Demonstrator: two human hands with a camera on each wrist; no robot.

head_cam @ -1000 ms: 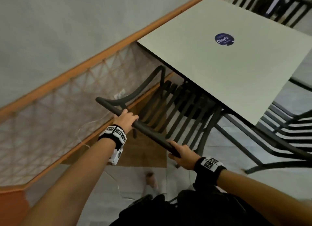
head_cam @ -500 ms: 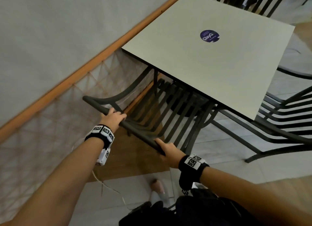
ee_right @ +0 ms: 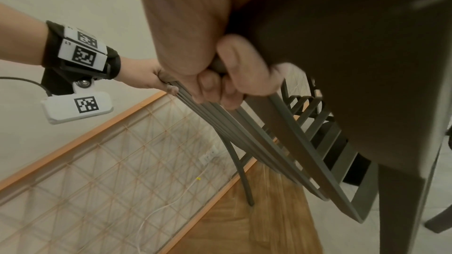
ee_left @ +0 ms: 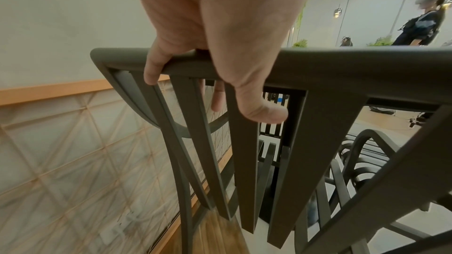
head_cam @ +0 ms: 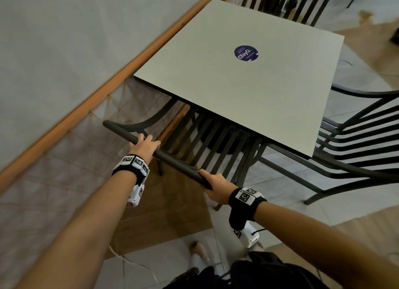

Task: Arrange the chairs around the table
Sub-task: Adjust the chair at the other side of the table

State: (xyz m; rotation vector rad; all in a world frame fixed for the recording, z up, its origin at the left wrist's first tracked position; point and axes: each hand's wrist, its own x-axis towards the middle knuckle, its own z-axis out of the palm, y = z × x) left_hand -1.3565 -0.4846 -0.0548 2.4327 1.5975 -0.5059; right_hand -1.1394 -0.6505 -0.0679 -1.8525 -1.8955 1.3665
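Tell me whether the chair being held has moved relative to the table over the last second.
Yes. The chair has slid further under the table: the gap between its top rail and the table's near edge has narrowed.

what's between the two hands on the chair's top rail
Only a bare stretch of the chair's top rail runs between the left hand and the right hand; nothing else sits on it. The head view shows this best.

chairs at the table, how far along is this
Looks done: the far chair stands at the table. In hand: the left hand and right hand grip the near chair's top rail, seat partly under the table. Left: the side chair sits angled out.
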